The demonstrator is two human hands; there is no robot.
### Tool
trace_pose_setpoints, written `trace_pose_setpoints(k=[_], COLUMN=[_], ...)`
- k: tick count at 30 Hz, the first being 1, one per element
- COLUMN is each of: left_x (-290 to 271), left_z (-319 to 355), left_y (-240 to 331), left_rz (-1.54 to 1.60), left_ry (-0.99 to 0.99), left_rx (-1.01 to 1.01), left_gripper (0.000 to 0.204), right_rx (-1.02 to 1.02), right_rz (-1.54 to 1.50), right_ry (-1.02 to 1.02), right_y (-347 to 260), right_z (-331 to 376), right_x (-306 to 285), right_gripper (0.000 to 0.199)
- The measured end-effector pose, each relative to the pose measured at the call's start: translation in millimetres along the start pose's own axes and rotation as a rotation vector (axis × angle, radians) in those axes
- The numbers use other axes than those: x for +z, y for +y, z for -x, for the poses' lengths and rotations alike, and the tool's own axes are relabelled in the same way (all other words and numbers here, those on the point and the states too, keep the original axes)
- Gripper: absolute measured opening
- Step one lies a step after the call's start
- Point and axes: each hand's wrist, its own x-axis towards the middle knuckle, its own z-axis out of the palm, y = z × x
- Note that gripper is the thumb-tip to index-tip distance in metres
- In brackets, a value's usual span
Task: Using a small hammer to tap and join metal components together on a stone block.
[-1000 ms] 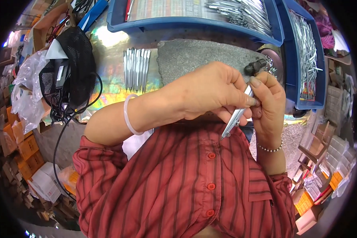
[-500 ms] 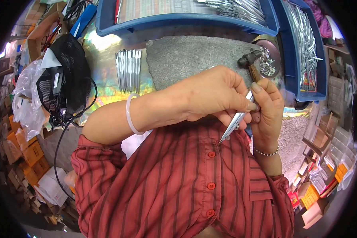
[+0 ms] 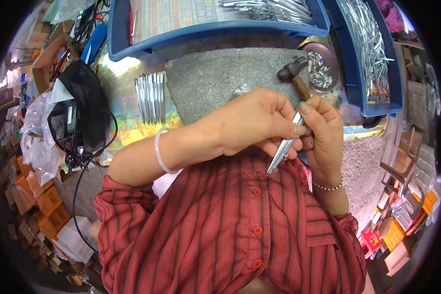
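A slim silver drawing compass [image 3: 282, 154] slants between my hands, its pointed end with small round screws toward my shirt. My left hand [image 3: 263, 116] reaches across from the left and pinches it around the middle with thumb and fingers. At its upper end, my right hand [image 3: 324, 125] is closed with thumb and fingertips on the same piece. Part of the compass is hidden under the fingers. Just beyond the right hand lies a hammer [image 3: 294, 73] with a dark head and wooden handle, resting on a grey stone slab [image 3: 215, 73].
Left of the slab lies a row of silver metal legs [image 3: 150, 98]. A round dish [image 3: 334, 58] holds small metal parts. Blue trays [image 3: 181, 38] with long metal pieces stand at the back and right. A black mesh bag [image 3: 83, 93] with cables sits at left.
The view has shifted slightly, so bench items appear a little left and mostly lower. Both hands keep their grip on the compass in nearly the same pose.
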Motion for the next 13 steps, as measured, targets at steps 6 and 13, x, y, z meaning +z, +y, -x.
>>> trace_pose_setpoints(k=[6, 13], left_x=[0, -23], left_z=[17, 36], left_y=[-16, -45], left_rz=[-0.127, 0.035], left_ry=[0.090, 0.257], left_rx=[0.369, 0.787], left_gripper=[0.013, 0.020], right_rx=[-0.326, -0.474], right_rz=[0.283, 1.589], right_ry=[0.086, 0.515], right_y=[-37, -9], right_z=[7, -47], right_x=[-43, -114], right_gripper=[0.009, 0.018])
